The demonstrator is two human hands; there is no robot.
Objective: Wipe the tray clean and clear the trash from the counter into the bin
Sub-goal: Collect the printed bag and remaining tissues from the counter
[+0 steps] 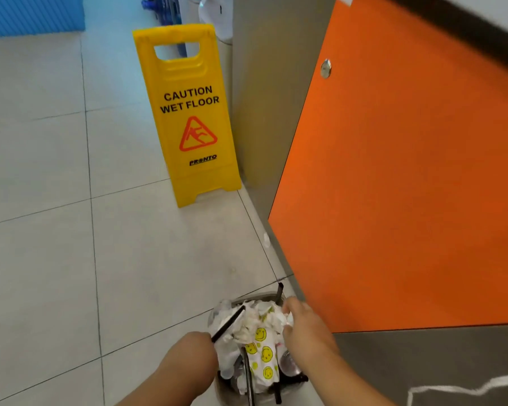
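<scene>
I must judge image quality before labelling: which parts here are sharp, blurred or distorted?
Head view: the wet floor sign reads sharp; the right hand over the bin is blurred; the dark edge above the orange panel is smeared; floor tile lines look nearly straight.

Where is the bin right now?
Head view, bottom centre: the trash-filled bin stands on the tiled floor between the left hand and right hand, beside the orange cabinet door.

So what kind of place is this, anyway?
Probably a café or fast-food spot, though that's a guess. The bin is stuffed with crumpled napkins, black straws and a smiley-print wrapper. A yellow wet-floor sign stands on pale floor tiles beside an orange cabinet door.
</scene>
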